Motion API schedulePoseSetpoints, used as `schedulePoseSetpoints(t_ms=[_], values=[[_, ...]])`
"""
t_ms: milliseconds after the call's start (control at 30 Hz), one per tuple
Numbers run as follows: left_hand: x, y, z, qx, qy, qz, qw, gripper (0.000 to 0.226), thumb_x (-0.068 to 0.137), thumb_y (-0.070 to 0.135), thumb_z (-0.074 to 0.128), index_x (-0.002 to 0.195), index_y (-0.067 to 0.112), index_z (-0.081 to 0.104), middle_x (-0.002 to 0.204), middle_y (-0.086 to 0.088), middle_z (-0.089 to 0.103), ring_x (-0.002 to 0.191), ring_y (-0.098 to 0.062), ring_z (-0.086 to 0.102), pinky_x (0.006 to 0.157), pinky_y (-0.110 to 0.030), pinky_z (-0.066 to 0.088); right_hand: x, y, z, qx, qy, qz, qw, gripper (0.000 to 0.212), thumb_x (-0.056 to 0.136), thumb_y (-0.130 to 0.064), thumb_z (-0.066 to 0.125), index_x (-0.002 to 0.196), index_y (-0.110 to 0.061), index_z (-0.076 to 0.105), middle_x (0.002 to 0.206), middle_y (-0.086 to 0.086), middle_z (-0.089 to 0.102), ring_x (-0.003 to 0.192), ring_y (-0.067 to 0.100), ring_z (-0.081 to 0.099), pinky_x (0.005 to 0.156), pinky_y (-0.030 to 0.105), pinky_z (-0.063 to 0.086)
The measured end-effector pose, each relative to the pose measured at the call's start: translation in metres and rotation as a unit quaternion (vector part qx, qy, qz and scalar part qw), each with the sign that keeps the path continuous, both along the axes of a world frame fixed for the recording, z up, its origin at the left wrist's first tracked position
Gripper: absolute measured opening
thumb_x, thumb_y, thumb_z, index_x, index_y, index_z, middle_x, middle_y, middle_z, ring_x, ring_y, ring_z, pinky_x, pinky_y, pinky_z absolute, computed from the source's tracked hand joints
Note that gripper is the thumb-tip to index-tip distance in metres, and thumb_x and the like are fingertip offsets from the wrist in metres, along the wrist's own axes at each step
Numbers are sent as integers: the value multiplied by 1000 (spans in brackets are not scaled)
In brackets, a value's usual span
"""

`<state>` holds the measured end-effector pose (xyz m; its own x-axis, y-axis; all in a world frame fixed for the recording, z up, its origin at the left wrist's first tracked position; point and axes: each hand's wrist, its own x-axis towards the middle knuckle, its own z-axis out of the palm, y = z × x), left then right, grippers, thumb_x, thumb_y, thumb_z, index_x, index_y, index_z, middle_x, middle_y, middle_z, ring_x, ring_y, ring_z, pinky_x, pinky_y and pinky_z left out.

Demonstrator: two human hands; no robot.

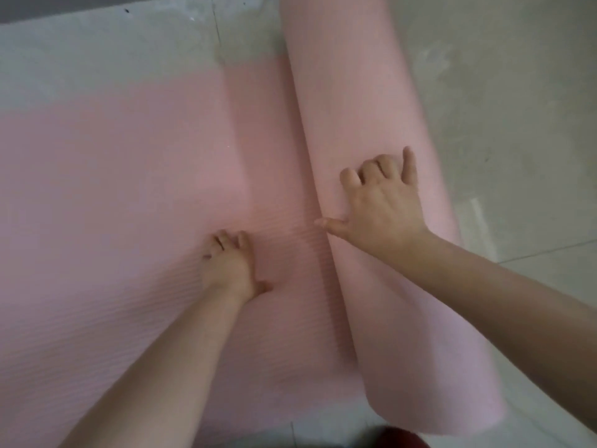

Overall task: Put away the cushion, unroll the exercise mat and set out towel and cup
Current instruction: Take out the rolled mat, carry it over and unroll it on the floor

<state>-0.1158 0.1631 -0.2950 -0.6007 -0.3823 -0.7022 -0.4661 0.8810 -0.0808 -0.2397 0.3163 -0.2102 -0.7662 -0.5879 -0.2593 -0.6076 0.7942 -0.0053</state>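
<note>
A pink exercise mat (pixel 113 205) lies partly unrolled on the floor, its flat part spreading to the left. The rest forms a thick roll (pixel 361 92) running from top centre to bottom right. My right hand (pixel 381 205) lies flat on top of the roll, fingers spread, thumb at the crease where roll meets flat mat. My left hand (pixel 231 263) presses palm down on the flat ribbed part, just left of the roll. Neither hand grips anything. No cushion, towel or cup is in view.
Pale grey tiled floor (pixel 517 108) surrounds the mat at the top and right. A dark red object (pixel 400 439) shows at the bottom edge, partly cut off.
</note>
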Motion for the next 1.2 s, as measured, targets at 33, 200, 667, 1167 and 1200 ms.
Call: schedulePoseSetpoints(t_ms=[33,200,667,1167,1200], values=[[-7,3,1,-4,-24,7,1000,117,67,59,70,147,5,5,152,-31,7,141,-44,11,110,-48,29,-6,4,-3,24,-8,-28,999,78,65,-61,63,114,-2,51,113,27,55,117,37,41,111,63,7],[-31,11,11,-10,-103,27,994,118,70,50,73,144,-6,0,148,-41,4,140,-51,7,118,-49,16,-19,28,-12,22,-40,-90,995,83,61,-53,72,120,-2,42,123,28,44,125,38,34,110,64,6],[-42,13,19,-41,-127,-15,991,105,56,57,79,131,1,30,133,-22,50,124,-39,45,100,-38,41,-33,84,-20,127,-92,73,985,37,89,-15,36,118,-11,59,155,4,22,143,36,-11,102,72,-11],[-64,18,-7,-61,-167,63,982,74,88,19,63,145,6,17,148,-34,24,135,-51,26,108,-53,30,-13,89,-29,409,-25,36,911,48,97,-27,22,141,-10,32,153,10,27,146,27,-3,110,59,-15],[-66,18,-12,-65,-162,71,982,68,92,15,56,145,5,14,148,-37,20,135,-53,23,108,-54,30,-15,92,-24,422,-13,10,907,48,98,-27,21,141,-10,31,153,11,27,145,29,2,111,59,-13]])
